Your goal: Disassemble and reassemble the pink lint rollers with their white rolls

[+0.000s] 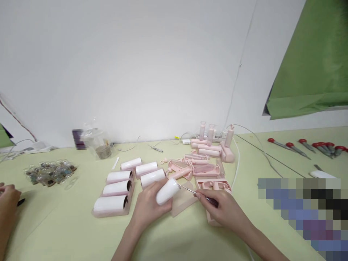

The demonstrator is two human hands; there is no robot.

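Observation:
My left hand point(149, 206) is closed round a white lint roll point(167, 191), tilted with its open end up and to the right. My right hand point(224, 207) pinches a thin screwdriver point(196, 192) whose metal tip touches the roll's open end. Beneath the roll lies a translucent pink cover point(185, 201). Several more white rolls point(116, 187) lie in rows to the left, some resting in pink holders. Pink handles and roller parts point(202, 167) are heaped just behind my hands.
Another person's hand point(8, 200) rests at the left edge beside a dark pen. Small shiny trinkets point(49, 173) and a clear jar point(100, 145) stand at back left. Red-handled screwdrivers point(312, 146) lie at the right. A white cable point(237, 159) runs past the pink parts.

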